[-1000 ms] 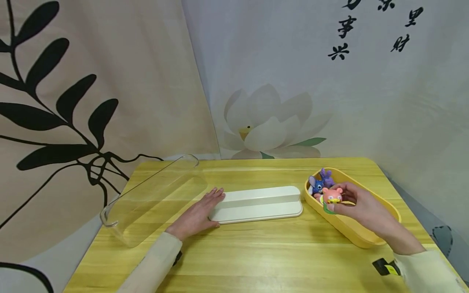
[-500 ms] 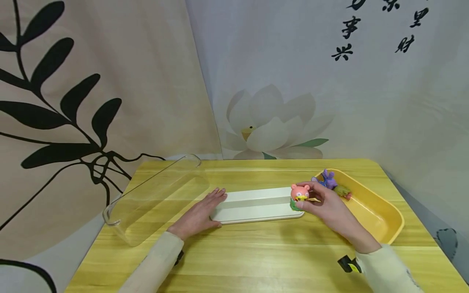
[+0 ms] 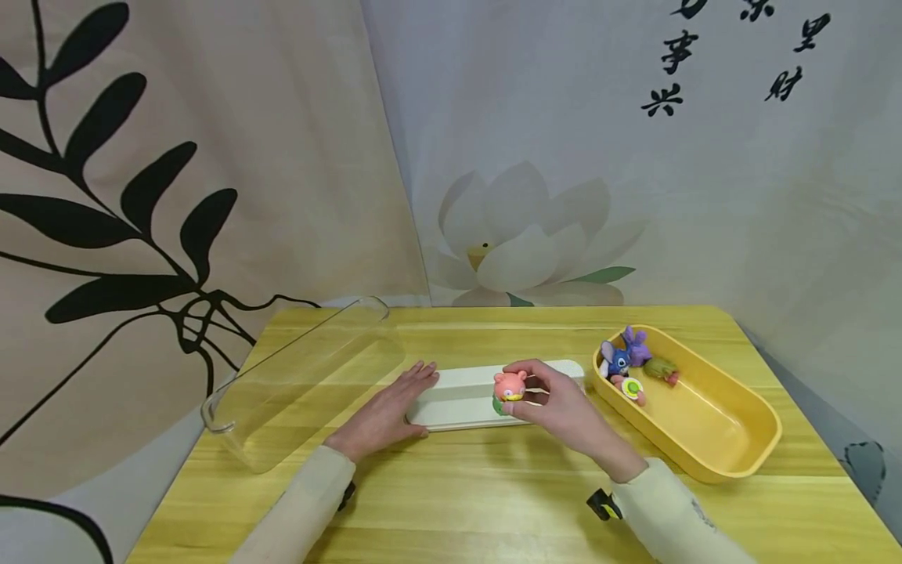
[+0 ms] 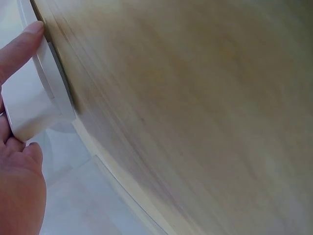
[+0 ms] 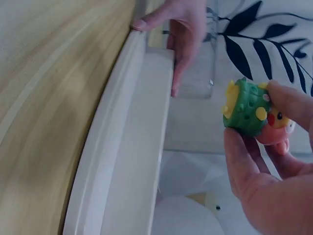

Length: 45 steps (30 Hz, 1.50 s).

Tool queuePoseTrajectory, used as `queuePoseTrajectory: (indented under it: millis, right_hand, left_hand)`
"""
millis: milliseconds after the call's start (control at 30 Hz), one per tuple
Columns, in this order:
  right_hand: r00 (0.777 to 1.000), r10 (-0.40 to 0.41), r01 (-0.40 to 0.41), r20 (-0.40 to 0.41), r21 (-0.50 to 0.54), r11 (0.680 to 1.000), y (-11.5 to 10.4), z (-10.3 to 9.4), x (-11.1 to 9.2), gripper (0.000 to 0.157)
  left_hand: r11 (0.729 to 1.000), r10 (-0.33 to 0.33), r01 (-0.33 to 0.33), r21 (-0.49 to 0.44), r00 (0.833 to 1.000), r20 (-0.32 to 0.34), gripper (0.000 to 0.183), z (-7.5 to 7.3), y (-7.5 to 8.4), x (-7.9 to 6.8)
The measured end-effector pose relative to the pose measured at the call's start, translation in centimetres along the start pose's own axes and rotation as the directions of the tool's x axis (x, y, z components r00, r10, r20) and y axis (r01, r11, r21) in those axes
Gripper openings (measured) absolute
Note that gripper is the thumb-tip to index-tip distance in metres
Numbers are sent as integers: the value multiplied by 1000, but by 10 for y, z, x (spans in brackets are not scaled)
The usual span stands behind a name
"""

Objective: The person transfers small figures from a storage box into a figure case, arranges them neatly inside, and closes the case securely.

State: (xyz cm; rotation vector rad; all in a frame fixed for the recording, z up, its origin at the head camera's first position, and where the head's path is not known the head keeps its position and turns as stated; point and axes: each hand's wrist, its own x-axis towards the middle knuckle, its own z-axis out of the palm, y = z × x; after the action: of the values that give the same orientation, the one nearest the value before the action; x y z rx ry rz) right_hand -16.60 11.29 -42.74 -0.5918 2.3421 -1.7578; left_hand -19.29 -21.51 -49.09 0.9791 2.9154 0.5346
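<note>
My right hand (image 3: 567,409) pinches a small toy figure (image 3: 509,386) with a pink eared head and a green lower part, between thumb and fingers. The figure is held over the middle of a white two-level stand (image 3: 458,411) lying lengthwise on the table. In the right wrist view, the green body (image 5: 247,107) shows knobs and yellow bits, its underside tipped towards the camera. My left hand (image 3: 384,413) rests at the stand's left end, fingers extended over the upper step and thumb at the front edge. The thumb (image 4: 22,49) lies straight along that edge in the left wrist view.
A yellow tray (image 3: 712,423) at the right holds several small toys, among them a blue big-eared figure (image 3: 615,359) and a purple one (image 3: 637,346). A clear plastic cover (image 3: 303,384) lies left of the left hand. A printed curtain (image 3: 528,117) hangs behind the wooden table (image 3: 451,501).
My right hand has lifted the pink-and-green toy figure out of the yellow tray and carried it left over the stand. The left hand has stayed at the stand's end.
</note>
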Motion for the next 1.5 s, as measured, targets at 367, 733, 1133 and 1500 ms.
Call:
queuePoseTrajectory:
  millis: [367,733,1133,1500]
  right_hand:
    - [997,-78,78,12,-120,990,9,52,31,44]
    - [989,-136,146,52,-339,929,20,90,51,40]
    - [974,-213,223,80,-530,818,27,99,56,33]
    - [975,-203,220,95,-576,787,23,111,62,40]
  left_hand:
    - [997,-33,34,-66,999,18,93,0,1,0]
    - [991,-27,30,-131,999,26,91,-1,-1,-2]
    - [992,-8,8,-123,1000,2,98,-7,-4,-4]
    - [986,-39,47,-160,998,48,99,-7,-13,-11]
